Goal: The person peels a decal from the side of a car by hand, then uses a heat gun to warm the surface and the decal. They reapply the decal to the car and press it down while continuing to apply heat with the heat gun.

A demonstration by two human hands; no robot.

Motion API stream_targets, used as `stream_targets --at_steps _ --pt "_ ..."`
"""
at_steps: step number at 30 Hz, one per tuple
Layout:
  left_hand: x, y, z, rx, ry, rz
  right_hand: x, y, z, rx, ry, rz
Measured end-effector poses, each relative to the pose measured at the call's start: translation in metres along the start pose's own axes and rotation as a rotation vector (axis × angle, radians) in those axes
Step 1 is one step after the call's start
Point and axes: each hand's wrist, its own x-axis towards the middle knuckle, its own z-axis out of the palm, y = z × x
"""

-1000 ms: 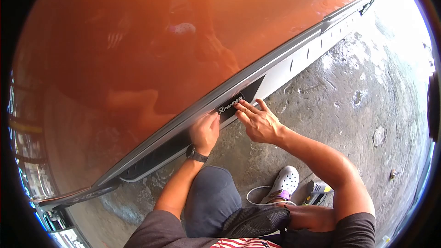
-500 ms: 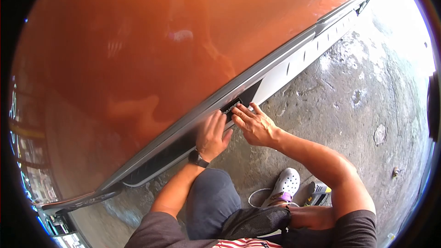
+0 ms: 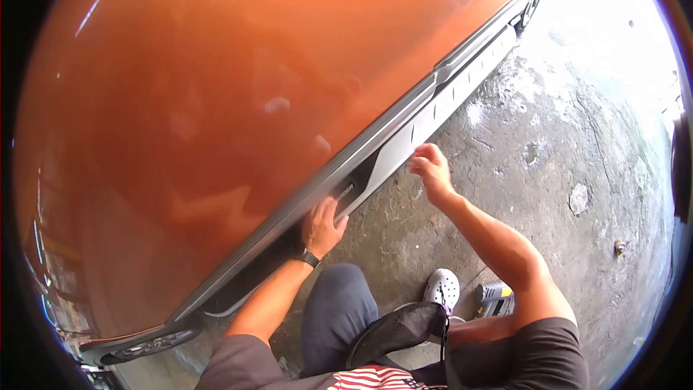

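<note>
An orange car body [image 3: 238, 101] fills the upper left of the head view, with a side step [image 3: 404, 137] in silver and black running diagonally along its lower edge. My left hand [image 3: 323, 227], a dark watch on its wrist, rests on the black part of the step with its fingers apart. Just beyond its fingertips is a small dark badge [image 3: 346, 191] with lettering too small to read. My right hand [image 3: 432, 172] is raised off the step, over the floor beside it, its fingers curled together and blurred; whether they hold anything is hidden.
Stained concrete floor [image 3: 534, 195] lies right of the step. A grey and yellow container or tool [image 3: 495, 297] is on the floor near a light clog [image 3: 442, 289] on my foot. A black mesh bag [image 3: 397, 332] hangs over my lap. A wheel [image 3: 155, 345] shows at lower left.
My right hand has come off the badge, moved right and curled its fingers. My left hand has shifted slightly down and left in view. The camera view of the car has shifted too.
</note>
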Motion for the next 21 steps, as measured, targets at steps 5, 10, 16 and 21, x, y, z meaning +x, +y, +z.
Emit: stream_targets --at_steps 5,10,16,21 --pt "0.022 0.033 0.009 -0.047 -0.117 0.205 -0.043 0.01 -0.126 -0.175 0.096 -0.001" --pt "0.039 0.028 0.033 0.077 -0.241 0.238 -0.114 0.016 -0.185 -0.13 0.201 0.131" --pt "0.055 0.022 0.029 -0.064 -0.299 0.028 -0.137 0.013 -0.178 -0.104 0.208 0.17" --pt "0.015 0.011 0.012 0.067 -0.214 0.052 -0.128 -0.003 -0.155 -0.169 0.033 0.067"
